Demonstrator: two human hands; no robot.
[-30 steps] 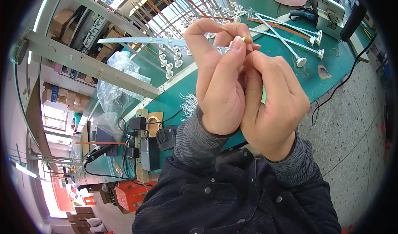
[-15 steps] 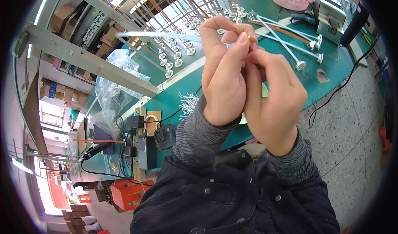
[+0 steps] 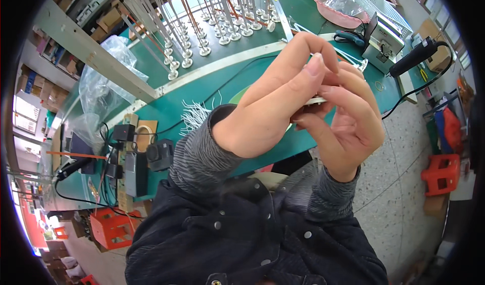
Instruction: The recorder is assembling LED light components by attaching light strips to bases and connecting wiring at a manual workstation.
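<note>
My left hand (image 3: 273,103) and my right hand (image 3: 348,118) are raised together above the green workbench (image 3: 212,83). Both pinch a thin white rod-like part (image 3: 316,101) between fingertips; most of it is hidden by my fingers. Left thumb and forefinger curl over the top, right fingers cup it from below. Behind my hands lies a row of long thin metal rods with round ends (image 3: 202,27).
A clear plastic bag (image 3: 108,88) sits at the left of the bench. A bundle of white wires (image 3: 194,117), black power adapters (image 3: 134,158), a pink tray (image 3: 338,7), a white basket (image 3: 381,4) and a black handheld tool (image 3: 417,55) surround me. Orange crates (image 3: 439,174) stand on the speckled floor.
My view has shifted, and both hands now sit lower and further right in the frame, still pressed together on the small white part. The rods behind appear further up.
</note>
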